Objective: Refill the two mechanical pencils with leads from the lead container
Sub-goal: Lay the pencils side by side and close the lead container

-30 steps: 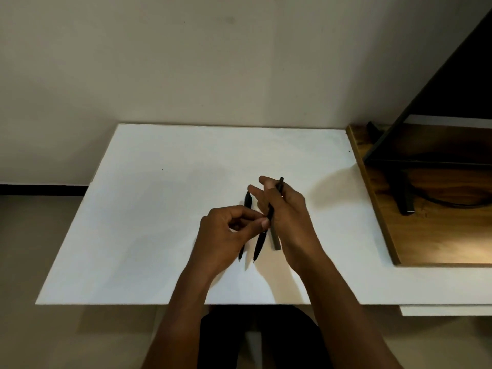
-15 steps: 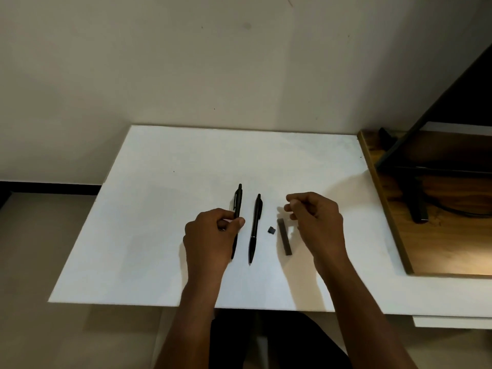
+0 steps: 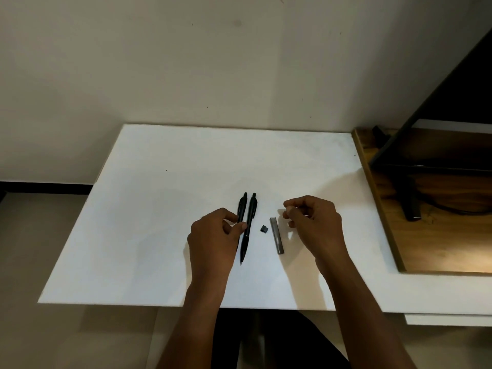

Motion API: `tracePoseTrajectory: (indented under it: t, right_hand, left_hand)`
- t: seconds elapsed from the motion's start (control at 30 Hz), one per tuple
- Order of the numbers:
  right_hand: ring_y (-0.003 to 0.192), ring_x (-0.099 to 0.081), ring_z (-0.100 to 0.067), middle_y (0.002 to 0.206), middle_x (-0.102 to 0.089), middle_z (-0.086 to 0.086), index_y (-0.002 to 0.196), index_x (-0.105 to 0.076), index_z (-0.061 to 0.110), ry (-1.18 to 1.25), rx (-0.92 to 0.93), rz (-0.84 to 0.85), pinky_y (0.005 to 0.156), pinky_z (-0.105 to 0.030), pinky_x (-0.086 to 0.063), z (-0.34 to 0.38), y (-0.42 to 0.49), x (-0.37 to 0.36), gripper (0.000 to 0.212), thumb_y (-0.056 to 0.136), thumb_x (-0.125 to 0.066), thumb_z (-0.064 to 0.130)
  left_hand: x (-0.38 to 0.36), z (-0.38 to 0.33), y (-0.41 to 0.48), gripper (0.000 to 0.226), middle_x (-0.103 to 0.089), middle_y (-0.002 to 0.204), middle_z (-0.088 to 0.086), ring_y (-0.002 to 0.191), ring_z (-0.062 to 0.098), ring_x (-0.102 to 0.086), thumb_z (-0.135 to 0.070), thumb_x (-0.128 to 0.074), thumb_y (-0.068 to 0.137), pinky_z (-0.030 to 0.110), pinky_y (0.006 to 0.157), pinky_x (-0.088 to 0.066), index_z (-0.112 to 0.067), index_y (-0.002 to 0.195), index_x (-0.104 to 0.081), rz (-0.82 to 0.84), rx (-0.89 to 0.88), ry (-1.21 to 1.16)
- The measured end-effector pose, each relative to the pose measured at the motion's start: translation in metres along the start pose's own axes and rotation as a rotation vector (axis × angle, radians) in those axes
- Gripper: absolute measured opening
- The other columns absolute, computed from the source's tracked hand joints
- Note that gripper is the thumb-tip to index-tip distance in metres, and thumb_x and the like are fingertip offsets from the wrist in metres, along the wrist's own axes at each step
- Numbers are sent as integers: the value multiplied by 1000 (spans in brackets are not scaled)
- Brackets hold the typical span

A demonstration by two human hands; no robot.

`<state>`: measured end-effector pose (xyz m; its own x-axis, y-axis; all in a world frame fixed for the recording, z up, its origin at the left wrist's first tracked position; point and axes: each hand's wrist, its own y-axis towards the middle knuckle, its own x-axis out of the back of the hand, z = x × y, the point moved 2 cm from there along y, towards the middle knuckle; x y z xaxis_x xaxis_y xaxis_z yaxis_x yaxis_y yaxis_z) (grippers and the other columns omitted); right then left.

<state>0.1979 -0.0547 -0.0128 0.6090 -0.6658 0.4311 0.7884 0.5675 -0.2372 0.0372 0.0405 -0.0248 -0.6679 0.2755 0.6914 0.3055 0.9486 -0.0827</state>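
Two black mechanical pencils lie side by side on the white table (image 3: pixel 159 209), tips toward me. My left hand (image 3: pixel 213 241) pinches the left pencil (image 3: pixel 241 207) between thumb and forefinger and hides its lower half. The right pencil (image 3: pixel 249 230) lies free, touching my thumb. A small black cap (image 3: pixel 263 228) sits just right of the pencils. Beyond it the grey lead container (image 3: pixel 277 235) lies flat, its far end uncapped. My right hand (image 3: pixel 314 225) hovers right of the container with fingertips pinched together; whether anything thin is between them is too small to tell.
A wooden desk surface (image 3: pixel 439 235) adjoins the table on the right, carrying a black monitor stand (image 3: pixel 410 206) and a cable. A plain wall (image 3: pixel 186 62) rises directly behind the table. My legs show under the table's near edge.
A second ago both hands held a pencil and the container together. Those items now lie on the table, the hands have parted, and the left pencil has shifted against the right one.
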Motion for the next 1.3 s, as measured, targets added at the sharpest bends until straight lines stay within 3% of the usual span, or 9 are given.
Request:
tracePoseTrajectory:
  t: [0.17,0.3,0.43,0.63,0.77,0.9,1.0,1.1,1.3]
  right_hand:
    - [67,-68,-12,68,-71,7,77,-76,19,-251,17,48,63,-26,-50,-2,-1,-3,6,81,-77,23]
    - [59,-63,-9,61,-73,4,65,-75,16,-300,-36,86,55,-26,-45,-3,-2,-2,20,73,-85,31]
    - [56,-63,-9,58,-69,6,64,-75,14,-366,-90,130,51,-23,-44,-5,-5,-5,24,66,-90,32]
    - [47,-59,-8,51,-67,2,56,-74,10,-442,-109,120,44,-19,-38,-6,-7,-10,17,65,-82,22]
    - [58,-67,-13,59,-73,-4,64,-76,10,-338,-94,197,53,-27,-51,-6,-5,-1,12,69,-82,20]
    - [55,-66,-4,64,-76,-3,78,-76,14,-163,-23,367,52,-14,-46,-1,-1,14,11,74,-85,15]
    - [60,-69,-9,71,-78,-6,85,-76,14,-131,17,435,56,-13,-49,2,-1,18,14,75,-86,12]
    - [64,-70,-8,74,-79,-4,86,-78,15,-133,52,431,63,-19,-54,4,-1,19,13,76,-85,10]
    - [70,-73,-14,75,-79,-3,85,-80,17,-108,64,399,67,-23,-53,6,1,22,12,75,-86,13]
  left_hand:
    - [5,-8,-2,13,-72,76,-6,72,13,-66,-32,-69,91,18,57,-36,-21,90,-76,-75,-96,4]
    - [-5,-20,-10,16,-68,94,-7,99,15,-57,-36,-64,94,23,67,-40,-34,103,-76,3,-280,199]
    - [-18,-20,-14,24,-61,105,-6,109,15,-51,-40,-58,97,25,74,-46,-33,114,-74,98,-302,319]
    - [-22,-21,-15,19,-58,104,-7,107,13,-52,-40,-63,94,24,69,-45,-31,106,-75,86,-252,324]
    - [-17,-21,-14,9,-63,102,-11,104,12,-55,-35,-67,91,22,66,-39,-32,98,-72,49,-265,235]
    - [-12,-22,-11,7,-74,90,-9,84,12,-64,-27,-72,90,27,70,-50,-24,96,-74,21,-256,-7]
    - [-10,-22,-7,6,-73,80,-15,70,-3,-64,-20,-76,87,6,64,-45,-19,93,-75,54,-224,-198]
    - [-9,-20,-4,7,-69,79,-23,71,-14,-61,-15,-75,87,1,62,-42,-19,93,-77,94,-220,-281]
    - [-12,-20,-2,11,-73,80,-12,63,0,-65,-15,-72,90,16,51,-54,-18,99,-79,150,-160,-397]
